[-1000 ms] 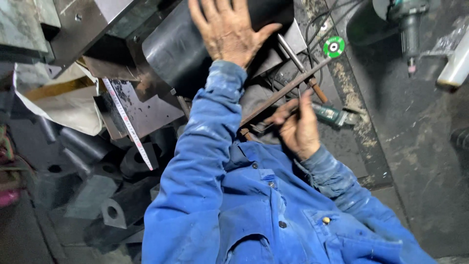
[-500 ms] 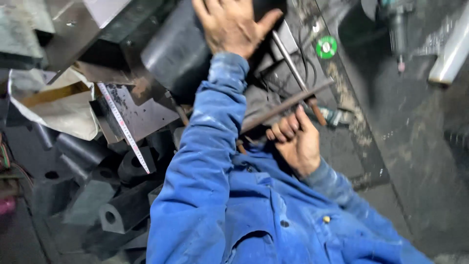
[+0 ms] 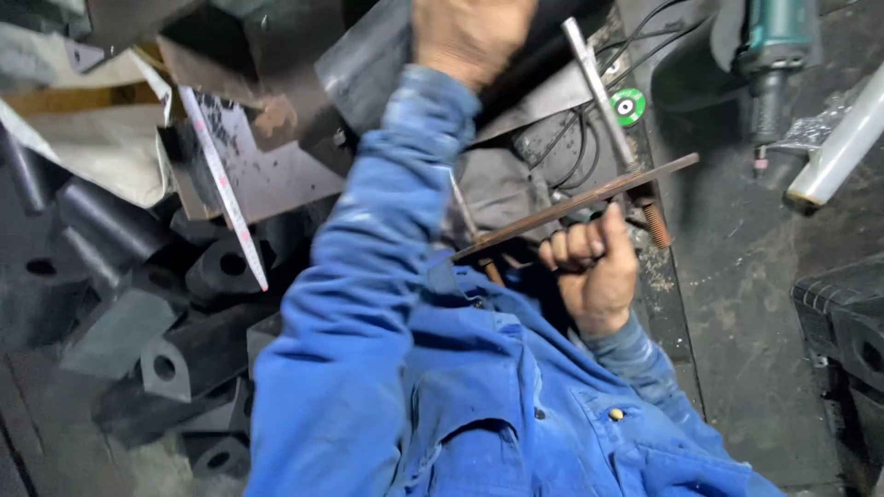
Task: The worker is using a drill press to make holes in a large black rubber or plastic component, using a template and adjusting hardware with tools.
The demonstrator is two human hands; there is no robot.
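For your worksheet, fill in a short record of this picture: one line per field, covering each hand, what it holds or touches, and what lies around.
Left hand: pressed on a large dark cylinder, upper frame
Right hand: fist closed around a rusty flat metal bar
Clothing: blue work jacket
Left side: dark blocks with holes, white measuring strip
Upper right: green power tool, green disc

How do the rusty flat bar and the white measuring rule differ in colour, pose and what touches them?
The flat bar is rusty brown; the measuring rule is white. The flat bar rises towards the right, while the measuring rule runs steeply downward. The right hand grips the flat bar; no hand touches the measuring rule. Both are long, thin and straight.
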